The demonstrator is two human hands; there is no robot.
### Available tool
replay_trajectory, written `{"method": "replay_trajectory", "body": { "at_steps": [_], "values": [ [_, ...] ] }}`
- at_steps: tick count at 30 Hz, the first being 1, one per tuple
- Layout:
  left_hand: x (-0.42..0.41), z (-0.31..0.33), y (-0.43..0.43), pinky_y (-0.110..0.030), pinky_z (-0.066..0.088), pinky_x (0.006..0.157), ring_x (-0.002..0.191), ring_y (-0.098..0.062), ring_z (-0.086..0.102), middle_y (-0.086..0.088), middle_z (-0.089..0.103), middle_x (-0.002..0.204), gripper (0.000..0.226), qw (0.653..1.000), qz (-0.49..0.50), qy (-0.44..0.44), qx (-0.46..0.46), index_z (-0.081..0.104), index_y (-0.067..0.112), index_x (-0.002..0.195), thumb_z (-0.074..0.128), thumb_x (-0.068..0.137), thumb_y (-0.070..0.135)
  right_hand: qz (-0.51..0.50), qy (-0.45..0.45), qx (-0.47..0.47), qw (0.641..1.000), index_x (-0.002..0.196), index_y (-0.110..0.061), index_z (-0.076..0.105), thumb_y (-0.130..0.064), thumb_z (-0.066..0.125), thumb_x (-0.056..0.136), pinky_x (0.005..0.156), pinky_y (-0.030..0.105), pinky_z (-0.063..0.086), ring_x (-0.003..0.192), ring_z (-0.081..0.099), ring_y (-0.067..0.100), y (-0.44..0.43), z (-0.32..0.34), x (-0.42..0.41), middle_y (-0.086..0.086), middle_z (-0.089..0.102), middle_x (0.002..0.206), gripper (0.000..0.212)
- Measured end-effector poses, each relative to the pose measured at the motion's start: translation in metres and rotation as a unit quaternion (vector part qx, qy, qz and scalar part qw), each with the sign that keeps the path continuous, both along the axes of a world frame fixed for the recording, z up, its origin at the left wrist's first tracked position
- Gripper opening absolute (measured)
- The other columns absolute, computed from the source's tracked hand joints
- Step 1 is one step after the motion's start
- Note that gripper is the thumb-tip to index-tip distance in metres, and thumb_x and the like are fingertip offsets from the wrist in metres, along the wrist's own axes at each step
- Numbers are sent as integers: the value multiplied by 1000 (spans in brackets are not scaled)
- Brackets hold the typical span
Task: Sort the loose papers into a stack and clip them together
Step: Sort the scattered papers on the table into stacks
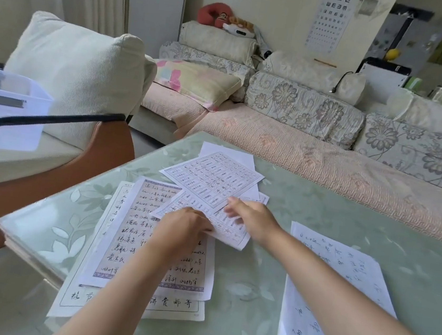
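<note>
Though right hand (pixel 252 217) grip unclear, left hand (pixel 182 227) grip tight on gridded sheet (pixel 231 232); clear bin (pixel 5 115) contents unclear

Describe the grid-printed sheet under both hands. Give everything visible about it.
The grid-printed sheet is thin white paper covered in small boxed tables of print too small to read. It lies askew on the green table, overlapping the calligraphy sheet and partly under a second grid sheet. The left hand seems to pinch its near edge; the right hand, blurred, rests on its right part.
</note>
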State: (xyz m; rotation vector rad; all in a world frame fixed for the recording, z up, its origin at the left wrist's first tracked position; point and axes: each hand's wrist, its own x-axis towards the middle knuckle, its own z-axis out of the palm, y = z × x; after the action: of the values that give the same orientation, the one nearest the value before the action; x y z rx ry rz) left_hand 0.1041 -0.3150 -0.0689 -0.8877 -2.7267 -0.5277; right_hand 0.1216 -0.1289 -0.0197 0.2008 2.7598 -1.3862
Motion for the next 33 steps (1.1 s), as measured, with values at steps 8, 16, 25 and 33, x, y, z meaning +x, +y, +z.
{"method": "replay_trajectory", "body": {
  "at_steps": [8,16,25,33],
  "values": [
    [-5,-3,-8,-35,54,79,104,-12,57,13,65,109,52,994,11,-84,73,68,37,109,54,72,3,130,-24,354,926,157,-18,19,-61,57,82,122,39,17,151,13,19,-17,-10,-61,2,16,164,94],
    [-5,-7,-16,-21,40,93,122,-11,39,9,46,132,66,991,24,-59,117,45,23,134,57,72,3,180,27,536,824,101,-12,53,-24,48,92,69,33,42,88,56,28,-22,-7,-84,12,61,105,16],
    [-2,0,-6,-29,17,116,141,-18,34,6,44,149,73,996,16,75,42,47,24,142,59,73,5,221,169,464,841,106,-33,71,-28,53,85,82,31,51,96,64,18,-3,5,-7,-7,73,103,29],
    [17,17,-5,-27,53,74,103,-12,65,17,71,111,33,994,81,4,70,71,41,111,57,90,19,-114,-27,5,993,107,-6,67,-57,47,90,83,33,43,104,61,27,25,10,40,13,66,111,57]
  ]
}}
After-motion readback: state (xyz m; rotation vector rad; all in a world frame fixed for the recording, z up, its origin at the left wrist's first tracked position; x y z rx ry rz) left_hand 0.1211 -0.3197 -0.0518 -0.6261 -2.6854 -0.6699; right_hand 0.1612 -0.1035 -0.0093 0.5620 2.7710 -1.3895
